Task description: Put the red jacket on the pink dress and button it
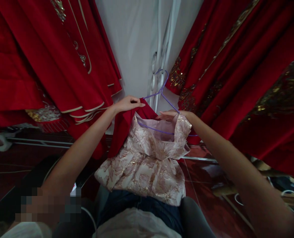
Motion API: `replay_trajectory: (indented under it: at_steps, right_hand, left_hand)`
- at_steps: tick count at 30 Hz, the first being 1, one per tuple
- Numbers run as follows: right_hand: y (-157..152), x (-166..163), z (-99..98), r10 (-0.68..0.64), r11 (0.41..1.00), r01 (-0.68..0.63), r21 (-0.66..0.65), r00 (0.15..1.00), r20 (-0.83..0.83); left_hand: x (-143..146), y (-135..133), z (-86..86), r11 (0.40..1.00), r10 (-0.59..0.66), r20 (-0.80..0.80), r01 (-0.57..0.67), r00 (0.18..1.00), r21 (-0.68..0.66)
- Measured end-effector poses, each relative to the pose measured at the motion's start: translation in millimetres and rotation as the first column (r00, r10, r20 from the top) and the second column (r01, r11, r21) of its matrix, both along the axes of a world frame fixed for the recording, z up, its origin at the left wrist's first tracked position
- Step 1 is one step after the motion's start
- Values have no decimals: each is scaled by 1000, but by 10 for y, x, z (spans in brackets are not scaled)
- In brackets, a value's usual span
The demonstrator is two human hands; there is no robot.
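A purple wire hanger (165, 96) hangs with its hook at the white door handles. On it is a pale pink and gold brocade dress (147, 168), its lower part spread across my lap. Red cloth (122, 129) lies behind the dress, over the hanger's left side. My left hand (129, 103) is closed on the upper edge of this red cloth, thumb toward the hanger. My right hand (173, 114) lies at the dress's right shoulder strap, fingers stretched flat to the left above the neckline; its thumb is hidden. The hanger's lower bar crosses the neck opening.
Red curtain-like cloths with gold and silver trim hang at the left (82, 39) and right (223, 59). Between them stands a white door (129, 36) with handles. Thin metal rails (42, 142) run low over the dark red tiled floor (196, 188). Cables lie at right.
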State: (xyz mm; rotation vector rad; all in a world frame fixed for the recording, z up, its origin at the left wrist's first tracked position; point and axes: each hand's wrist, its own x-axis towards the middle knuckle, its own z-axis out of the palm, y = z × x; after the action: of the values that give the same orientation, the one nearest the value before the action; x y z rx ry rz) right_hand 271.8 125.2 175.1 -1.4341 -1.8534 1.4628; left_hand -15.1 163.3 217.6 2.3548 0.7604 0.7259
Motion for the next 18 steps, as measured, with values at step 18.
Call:
replay_trajectory:
  at_steps: [18]
  right_hand:
    - [226, 408, 46, -486, 582, 445, 680, 861, -148]
  left_hand:
    - [479, -209, -705, 672, 525, 250, -577, 813, 464]
